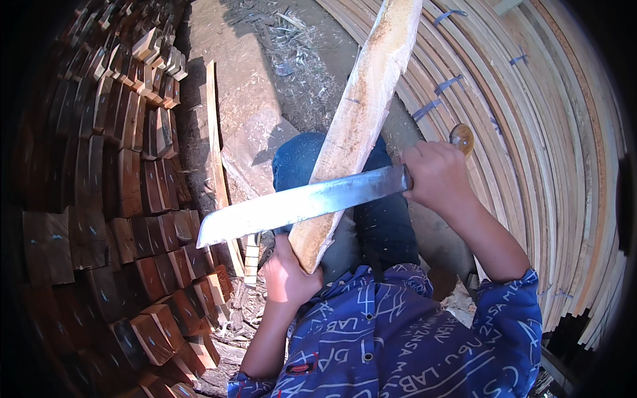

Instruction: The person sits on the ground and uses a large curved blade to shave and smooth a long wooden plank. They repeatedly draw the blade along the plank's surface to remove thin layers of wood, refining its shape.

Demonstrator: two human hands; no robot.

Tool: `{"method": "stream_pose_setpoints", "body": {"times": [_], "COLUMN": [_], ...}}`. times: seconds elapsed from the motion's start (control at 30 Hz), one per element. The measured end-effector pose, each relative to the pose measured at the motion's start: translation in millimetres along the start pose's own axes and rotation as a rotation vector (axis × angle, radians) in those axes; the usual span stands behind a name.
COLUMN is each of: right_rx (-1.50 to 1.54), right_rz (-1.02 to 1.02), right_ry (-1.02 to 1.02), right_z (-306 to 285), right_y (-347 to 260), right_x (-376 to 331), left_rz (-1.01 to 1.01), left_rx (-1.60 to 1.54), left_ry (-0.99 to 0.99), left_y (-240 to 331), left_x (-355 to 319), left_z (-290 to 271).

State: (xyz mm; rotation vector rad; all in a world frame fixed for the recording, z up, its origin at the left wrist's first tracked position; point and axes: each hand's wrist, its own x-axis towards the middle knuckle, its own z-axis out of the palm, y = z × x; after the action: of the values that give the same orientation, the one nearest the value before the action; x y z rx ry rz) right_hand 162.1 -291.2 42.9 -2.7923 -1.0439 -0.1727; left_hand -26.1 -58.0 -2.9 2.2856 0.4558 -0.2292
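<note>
Long steel machete (298,205) lies across slanted pale plank (358,126).

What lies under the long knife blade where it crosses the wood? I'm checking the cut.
The blade lies across the pale wooden slab, held by the right hand. Beneath are blue-trousered knees. The contact line is hidden.

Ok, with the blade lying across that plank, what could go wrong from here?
1. The left hand grips the lower end of the pale plank, just below where the long blade crosses it; a slip down the wood could reach the fingers.
2. The plank rests over the person's knee, so a glancing stroke might hit the leg.
3. The right hand alone holds the knife, and wood shavings litter the ground.
</note>
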Motion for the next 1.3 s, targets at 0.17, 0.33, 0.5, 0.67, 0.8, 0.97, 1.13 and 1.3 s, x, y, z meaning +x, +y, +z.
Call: {"method": "stream_pose_setpoints", "body": {"times": [0.17, 0.33, 0.5, 0.67, 0.8, 0.97, 1.13, 1.3], "right_rx": [-0.131, 0.112, 0.146, -0.012, 0.085, 0.117, 0.002, 0.014], "right_rz": [0.51, 0.443, 0.08, 0.165, 0.217, -0.055, 0.32, 0.502], "right_ry": [0.061, 0.007, -0.002, 0.06, -0.067, -0.062, 0.055, 0.053], "right_z": [-14.4, -1.1, 9.3, 5.4, -1.8, 7.4, -10.0, -5.2], "right_y": [75.8, 23.4, -11.9, 53.3, 16.0, -35.2, 51.8, 51.7], "right_x": [8.0, -10.7, -11.2, 11.5, -4.1, -10.0, 31.9, 14.7], "left_rz": [0.011, 0.02, 0.051, -0.02, -0.005, 0.314, -0.016, 0.031], "left_rx": [0.041, 0.019, -0.038, -0.135, -0.144, -0.058, -0.129, -0.105], "left_ry": [0.0, -0.011, -0.068, -0.081, -0.104, -0.025, -0.072, -0.077], "left_y": [8.0, 10.3, 4.0, 8.1, -6.8, 5.4, 0.2, -2.2], "left_x": [4.1, 8.4, 8.7, 6.7, 7.8, 14.5, 4.3, 8.5], "left_z": [-0.9, 2.2, -8.3, -17.0, -10.7, -14.8, -18.0, -10.4]}}
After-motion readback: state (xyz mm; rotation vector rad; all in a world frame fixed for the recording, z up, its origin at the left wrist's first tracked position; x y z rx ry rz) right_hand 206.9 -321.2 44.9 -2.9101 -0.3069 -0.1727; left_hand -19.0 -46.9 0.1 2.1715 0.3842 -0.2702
